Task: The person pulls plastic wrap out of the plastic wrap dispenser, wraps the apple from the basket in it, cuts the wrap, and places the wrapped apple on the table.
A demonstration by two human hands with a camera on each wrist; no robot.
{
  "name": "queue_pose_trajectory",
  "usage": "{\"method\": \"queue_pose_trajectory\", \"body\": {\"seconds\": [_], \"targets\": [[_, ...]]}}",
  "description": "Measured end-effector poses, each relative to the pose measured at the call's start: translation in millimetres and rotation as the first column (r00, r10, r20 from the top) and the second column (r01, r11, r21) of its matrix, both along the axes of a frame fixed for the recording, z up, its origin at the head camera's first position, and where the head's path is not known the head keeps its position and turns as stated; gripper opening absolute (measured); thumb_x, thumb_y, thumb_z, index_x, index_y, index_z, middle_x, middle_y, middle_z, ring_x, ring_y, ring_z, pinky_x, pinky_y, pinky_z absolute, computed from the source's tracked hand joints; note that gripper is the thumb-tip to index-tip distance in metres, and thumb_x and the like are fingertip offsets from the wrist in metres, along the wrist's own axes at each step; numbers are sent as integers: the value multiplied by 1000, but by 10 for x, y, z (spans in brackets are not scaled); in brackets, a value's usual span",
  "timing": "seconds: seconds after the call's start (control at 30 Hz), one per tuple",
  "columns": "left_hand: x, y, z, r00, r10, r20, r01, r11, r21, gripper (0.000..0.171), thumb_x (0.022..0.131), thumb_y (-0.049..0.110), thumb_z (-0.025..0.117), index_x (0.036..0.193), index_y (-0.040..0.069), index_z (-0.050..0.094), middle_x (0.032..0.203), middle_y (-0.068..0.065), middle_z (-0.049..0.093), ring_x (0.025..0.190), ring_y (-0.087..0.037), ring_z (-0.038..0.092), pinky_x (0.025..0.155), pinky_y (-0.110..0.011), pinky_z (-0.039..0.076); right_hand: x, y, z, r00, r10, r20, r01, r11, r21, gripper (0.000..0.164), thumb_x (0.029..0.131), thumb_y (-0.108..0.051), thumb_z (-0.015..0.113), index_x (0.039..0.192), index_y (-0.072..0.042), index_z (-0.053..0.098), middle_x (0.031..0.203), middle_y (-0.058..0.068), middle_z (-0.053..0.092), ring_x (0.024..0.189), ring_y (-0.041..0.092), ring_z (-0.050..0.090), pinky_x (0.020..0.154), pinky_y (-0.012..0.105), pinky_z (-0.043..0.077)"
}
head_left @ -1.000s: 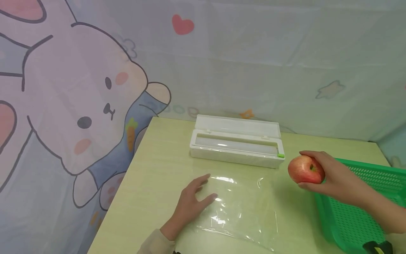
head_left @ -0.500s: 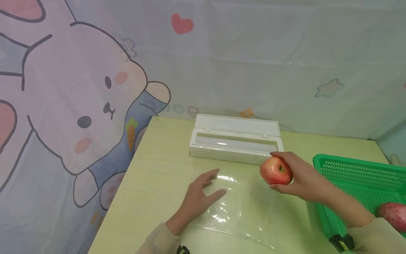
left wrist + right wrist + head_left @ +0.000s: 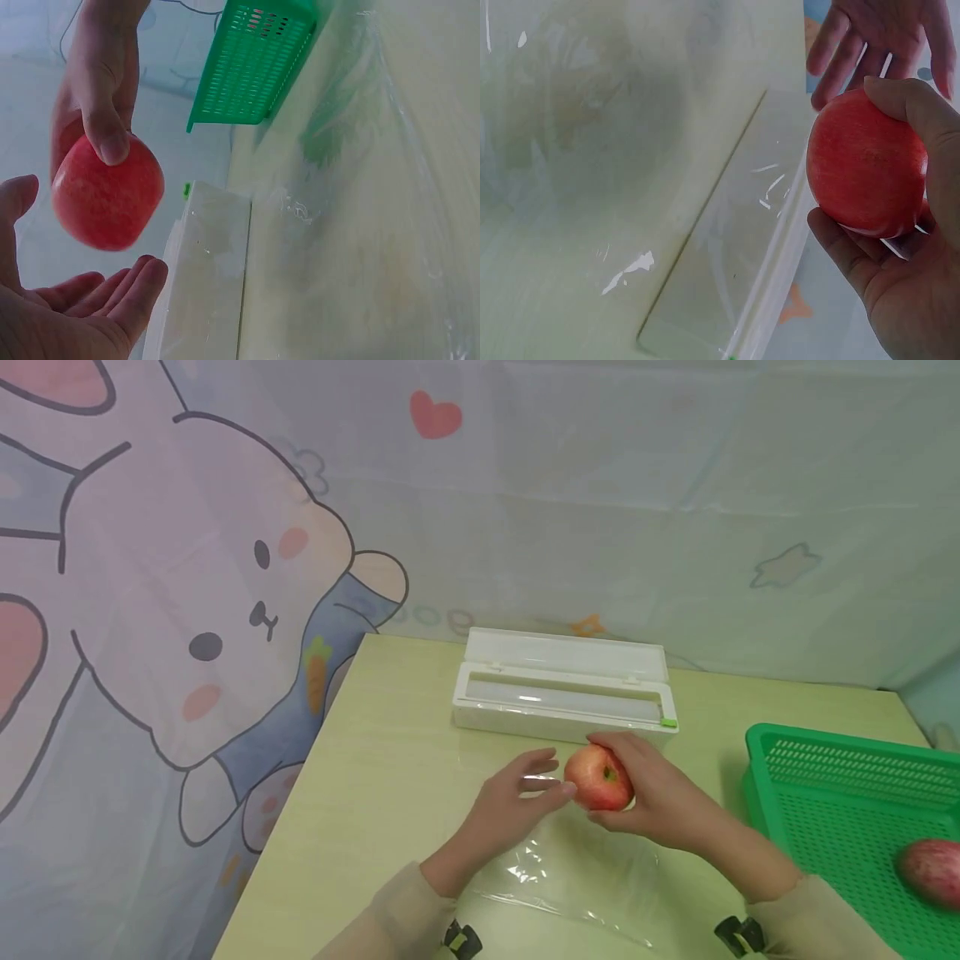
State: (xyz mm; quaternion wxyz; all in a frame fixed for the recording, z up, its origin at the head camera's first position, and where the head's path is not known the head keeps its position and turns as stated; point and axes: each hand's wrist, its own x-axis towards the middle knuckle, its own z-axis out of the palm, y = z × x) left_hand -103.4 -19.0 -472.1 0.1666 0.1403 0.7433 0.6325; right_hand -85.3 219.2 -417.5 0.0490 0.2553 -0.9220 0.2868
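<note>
Right hand (image 3: 660, 797) grips an apple (image 3: 587, 768), thumb on its 6 o'clock side and fingers round its 12 o'clock side, leaving the 9 o'clock side uncovered; clock positions follow the head view, with 12 away from the person. The apple is held above a sheet of plastic wrap (image 3: 592, 864). Its stem hollow faces up at the head camera, set slightly toward 3 o'clock, and its body looks nearly round, about as broad as it is tall.

At the apple's 9 o'clock, the left hand (image 3: 502, 802) is open, fingers reaching toward the fruit; the left wrist view shows a narrow gap between them.

Toward 12 from the apple stands a long white box (image 3: 540, 721), its length running roughly from 9 to 3, with the raised lid (image 3: 566, 658) along its 12 o'clock side and a green tab (image 3: 668, 722) at its 3 o'clock end. From the box the wrap spreads toward 6, where its near edge slants down toward 4.

A green basket (image 3: 832, 827) sits at 3 to 4 o'clock, with a strip of table (image 3: 390, 735) between it and the sheet. More tabletop lies toward 9, out to the table's edge, which slants from 1 to 7.
</note>
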Motion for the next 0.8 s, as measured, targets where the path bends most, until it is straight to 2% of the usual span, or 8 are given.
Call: {"method": "queue_pose_trajectory", "body": {"seconds": [0.13, 0.3, 0.43, 0.57, 0.8], "targets": [[-11, 43, 28, 1000, 17, 9, -17, 1000, -6, 59, 100, 39, 75, 151, 15, 58, 139, -6, 71, 120, -23, 72, 95, -39, 61, 7, -89, -62, 1000, -4, -14, 4, 1000, 6, 82, 77, -18, 96, 145, -1, 53, 133, 12, 61, 111, 25, 61, 87, 43, 61], [-25, 56, 20, 996, 12, 84, -16, 999, 51, 63, 100, 39, 75, 152, 8, 56, 135, -11, 71, 115, -24, 74, 94, -41, 62, -5, -168, -137, 998, 17, -56, -16, 1000, 7, 83, 75, -15, 96, 144, 0, 53, 130, 10, 63, 110, 25, 62, 87, 44, 60], [-33, 56, 15, 993, 0, 120, -9, 997, 82, 66, 99, 44, 76, 150, 8, 57, 130, -9, 72, 109, -19, 74, 94, -38, 61, -10, -210, -163, 995, 38, -94, -38, 999, -3, 82, 74, -14, 96, 143, 0, 54, 130, 9, 63, 111, 25, 62, 88, 45, 60], [-35, 63, -12, 991, 8, 133, -22, 994, 105, 60, 98, 43, 77, 144, 9, 61, 126, -7, 73, 107, -18, 74, 92, -36, 62, -3, -235, -187, 993, 40, -111, -41, 999, -6, 83, 75, -14, 96, 145, -1, 53, 131, 10, 63, 111, 25, 63, 89, 45, 60], [-47, 80, -34, 987, 50, 155, -73, 986, 151, 50, 100, 32, 76, 139, 3, 64, 121, -12, 74, 102, -20, 75, 90, -37, 64, 17, -231, -243, 997, 1, -78, -4, 999, -42, 98, 77, -17, 97, 156, 1, 43, 139, 15, 60, 120, 31, 63, 96, 54, 59]]}}
